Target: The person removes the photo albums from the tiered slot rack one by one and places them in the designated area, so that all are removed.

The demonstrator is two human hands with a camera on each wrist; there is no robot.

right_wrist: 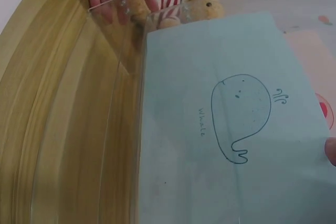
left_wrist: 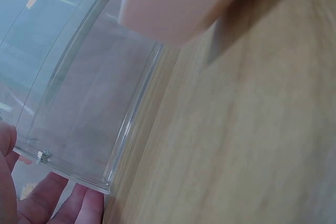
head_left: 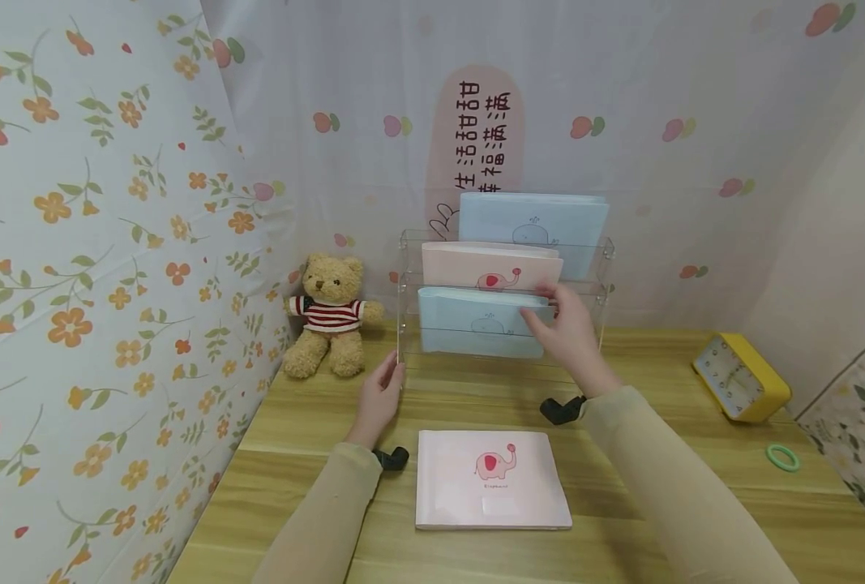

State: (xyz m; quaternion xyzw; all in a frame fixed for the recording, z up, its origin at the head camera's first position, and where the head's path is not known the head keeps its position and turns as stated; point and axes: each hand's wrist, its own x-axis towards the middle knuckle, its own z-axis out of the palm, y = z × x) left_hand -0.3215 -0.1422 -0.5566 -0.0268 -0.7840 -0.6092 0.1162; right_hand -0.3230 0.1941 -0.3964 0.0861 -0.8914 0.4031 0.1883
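Note:
A clear file rack stands upright at the back of the table, holding three booklets in stepped tiers. My right hand pinches the upper right corner of the front light blue whale booklet, which sits in the lowest tier. Behind it stands a pink elephant booklet, and at the top rear another blue whale booklet. My left hand grips the rack's left side panel; the left wrist view shows its fingers at that panel's edge. In the right wrist view, only a thumb tip of the right hand shows.
Another pink elephant booklet lies flat on the wooden table between my forearms. A teddy bear sits left of the rack. Toward the right are a yellow clock and a green ring. A printed curtain hangs behind.

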